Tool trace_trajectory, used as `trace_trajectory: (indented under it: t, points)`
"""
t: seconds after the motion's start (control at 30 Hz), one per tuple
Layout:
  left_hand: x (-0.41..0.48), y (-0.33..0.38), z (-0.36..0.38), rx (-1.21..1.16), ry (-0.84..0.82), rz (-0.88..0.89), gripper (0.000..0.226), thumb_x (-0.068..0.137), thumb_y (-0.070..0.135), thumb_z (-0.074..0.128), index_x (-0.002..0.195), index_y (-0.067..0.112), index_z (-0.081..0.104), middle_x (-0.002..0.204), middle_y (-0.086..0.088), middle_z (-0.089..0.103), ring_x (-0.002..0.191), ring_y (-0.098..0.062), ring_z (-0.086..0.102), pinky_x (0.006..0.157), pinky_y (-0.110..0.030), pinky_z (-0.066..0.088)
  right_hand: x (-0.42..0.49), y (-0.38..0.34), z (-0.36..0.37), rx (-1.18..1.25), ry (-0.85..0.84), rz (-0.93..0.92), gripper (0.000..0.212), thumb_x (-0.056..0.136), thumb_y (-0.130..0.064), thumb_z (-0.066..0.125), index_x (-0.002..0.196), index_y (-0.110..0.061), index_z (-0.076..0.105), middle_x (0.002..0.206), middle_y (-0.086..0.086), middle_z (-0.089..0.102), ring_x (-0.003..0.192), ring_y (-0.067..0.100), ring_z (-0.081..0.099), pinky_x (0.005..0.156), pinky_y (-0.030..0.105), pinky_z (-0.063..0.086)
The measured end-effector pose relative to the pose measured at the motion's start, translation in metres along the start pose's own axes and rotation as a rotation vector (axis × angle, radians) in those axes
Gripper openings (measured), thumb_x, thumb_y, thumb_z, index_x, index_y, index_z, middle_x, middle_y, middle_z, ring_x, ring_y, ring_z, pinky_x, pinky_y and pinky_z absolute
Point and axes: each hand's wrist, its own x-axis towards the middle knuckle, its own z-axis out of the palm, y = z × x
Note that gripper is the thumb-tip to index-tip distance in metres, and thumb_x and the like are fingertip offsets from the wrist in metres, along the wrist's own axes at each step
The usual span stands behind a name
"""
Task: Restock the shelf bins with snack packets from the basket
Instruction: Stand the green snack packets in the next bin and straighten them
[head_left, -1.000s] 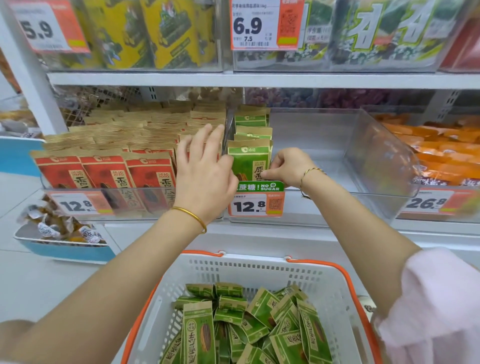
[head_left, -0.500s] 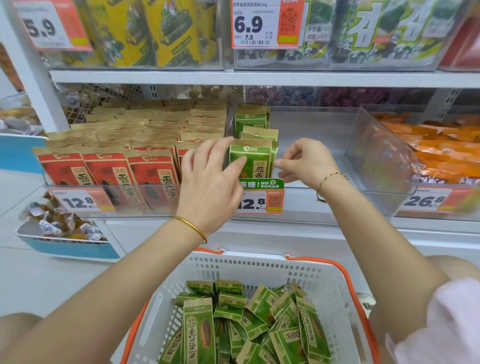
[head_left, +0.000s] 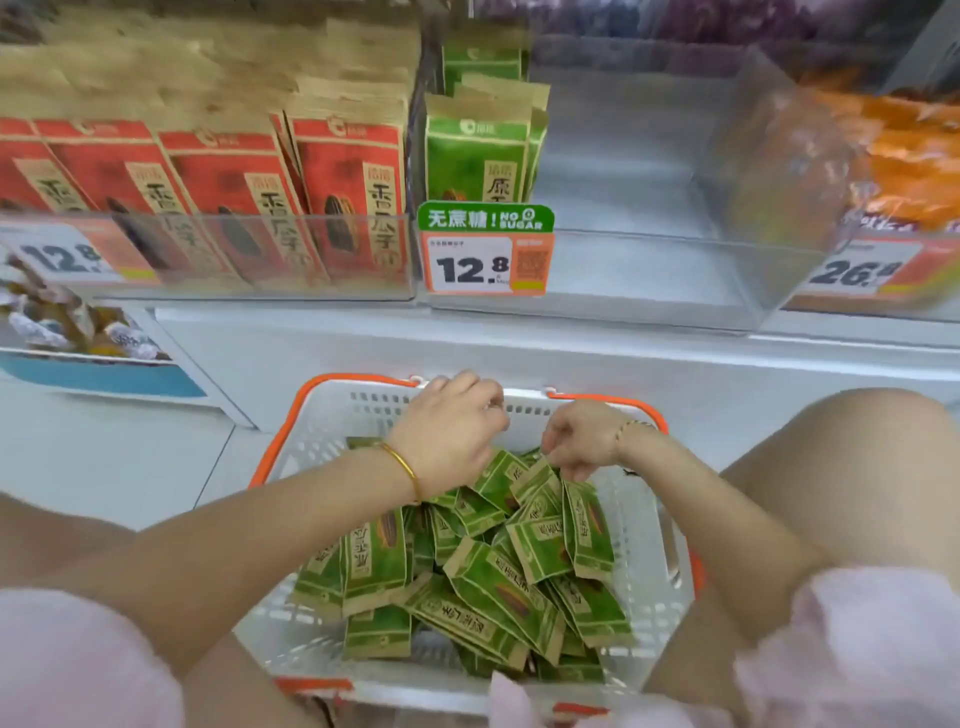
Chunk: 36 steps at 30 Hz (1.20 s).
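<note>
Head cam, and the big change from half a second back: both hands have left the shelf and dropped down into the basket (head_left: 644, 519), and the view has tipped down with them, so the upper shelf is out of frame. Left hand (head_left: 447, 431) sits knuckles-up over the far end of the pile, fingers curled under where I can't see them, so no telling what its grip has, if anything. Right hand (head_left: 579, 441) is just beside it, grip closed to a pinch on the top edge of a green packet (head_left: 537, 480).

Counting stuff:
- one basket, white with an orange rim, holding a loose heap of green snack packets (head_left: 493, 577), well over a dozen, too jumbled for an exact number
- three standing packets (head_left: 475, 161) in a row at the left end of the clear bin (head_left: 649, 270)
- four red packets (head_left: 348, 171) along the front of the bin to the left
- three price tags, with the middle tag (head_left: 485, 262) reading 12.8
- two bracelets: a gold bangle (head_left: 405, 467) on the left wrist, a thin chain (head_left: 626, 427) on the right
</note>
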Motion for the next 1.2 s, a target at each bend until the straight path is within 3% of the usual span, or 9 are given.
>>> trace_trajectory:
  t: [0.13,0.37,0.47,0.53,0.6,0.73,0.83,1.03,1.2]
  points:
    - [-0.004,-0.006,0.025,-0.022,-0.183,-0.014,0.034,0.092,0.024,0.040,0.119,0.019,0.061,0.130,0.001,0.048,0.119,-0.020,0.038,0.102,-0.037,0.034,0.044,0.035,0.060,-0.436,-0.068,-0.025,0.022,0.088,-0.010,0.060,0.109,-0.012,0.064,0.105,0.002,0.063,0.086,0.019,0.062,0.069,0.023,0.051]
    - [-0.003,-0.011,0.031,-0.117,-0.180,-0.049,0.033,0.093,0.021,0.041,0.117,0.021,0.063,0.131,0.001,0.048,0.121,-0.018,0.037,0.103,-0.036,0.034,0.072,0.064,0.123,-0.722,-0.228,-0.184,0.064,0.088,0.002,0.050,0.144,-0.022,0.030,0.149,0.011,0.026,0.120,0.033,0.049,0.089,0.037,0.049]
    - [-0.002,-0.014,0.030,-0.178,-0.165,-0.081,0.033,0.092,0.019,0.042,0.116,0.019,0.064,0.129,0.000,0.049,0.120,-0.019,0.037,0.102,-0.036,0.035,0.074,0.062,0.126,-0.820,-0.195,-0.271,0.040,0.091,0.000,0.043,0.128,-0.014,0.043,0.139,0.015,0.038,0.109,0.030,0.053,0.080,0.033,0.046]
    - [-0.001,-0.016,0.029,-0.228,-0.159,-0.095,0.033,0.092,0.017,0.043,0.116,0.018,0.065,0.128,-0.001,0.049,0.120,-0.020,0.037,0.102,-0.036,0.034,0.073,0.052,0.117,-0.875,-0.194,-0.278,0.014,0.093,-0.004,0.042,0.095,-0.013,0.052,0.102,0.010,0.055,0.078,0.021,0.053,0.066,0.028,0.042]
    - [-0.001,-0.016,0.027,-0.293,-0.162,-0.129,0.032,0.091,0.014,0.045,0.116,0.018,0.064,0.127,0.000,0.049,0.121,-0.019,0.036,0.104,-0.033,0.032,0.071,0.042,0.097,-0.815,-0.175,-0.266,0.025,0.092,-0.010,0.043,0.069,-0.018,0.044,0.072,-0.002,0.046,0.062,0.012,0.043,0.057,0.023,0.036]
    - [0.003,-0.018,0.021,-0.520,-0.299,-0.273,0.034,0.093,0.023,0.052,0.126,0.017,0.055,0.131,-0.003,0.050,0.120,-0.018,0.046,0.102,-0.029,0.036,0.059,0.016,0.044,-0.512,-0.056,-0.279,0.013,0.090,-0.007,0.052,0.081,-0.017,0.049,0.080,-0.002,0.051,0.076,0.016,0.050,0.068,0.023,0.042]
    - [0.005,-0.017,0.012,-0.645,-0.415,-0.361,0.049,0.091,0.034,0.058,0.135,0.016,0.045,0.136,-0.002,0.049,0.119,-0.017,0.052,0.100,-0.030,0.042,0.034,-0.002,0.007,-0.214,0.045,-0.322,0.017,0.090,-0.004,0.056,0.083,-0.018,0.050,0.071,-0.005,0.055,0.063,0.012,0.054,0.061,0.023,0.047]
    - [0.007,-0.019,-0.018,-0.798,-0.329,-0.367,0.005,0.090,0.017,0.061,0.094,0.015,0.061,0.082,-0.002,0.068,0.078,-0.014,0.067,0.067,-0.024,0.050,-0.008,-0.011,-0.022,0.160,0.127,-0.391,0.025,0.089,0.002,0.057,0.079,-0.020,0.051,0.066,0.009,0.059,0.051,0.008,0.055,0.056,0.022,0.048]
    - [0.006,-0.017,-0.060,-0.836,-0.231,-0.341,0.018,0.095,0.008,0.051,0.080,0.017,0.056,0.066,0.002,0.064,0.051,0.005,0.060,0.062,-0.017,0.051,-0.037,-0.015,-0.030,0.322,0.051,-0.438,0.024,0.084,-0.009,0.068,0.104,-0.017,0.057,0.092,0.005,0.067,0.067,-0.001,0.060,0.058,0.017,0.049]
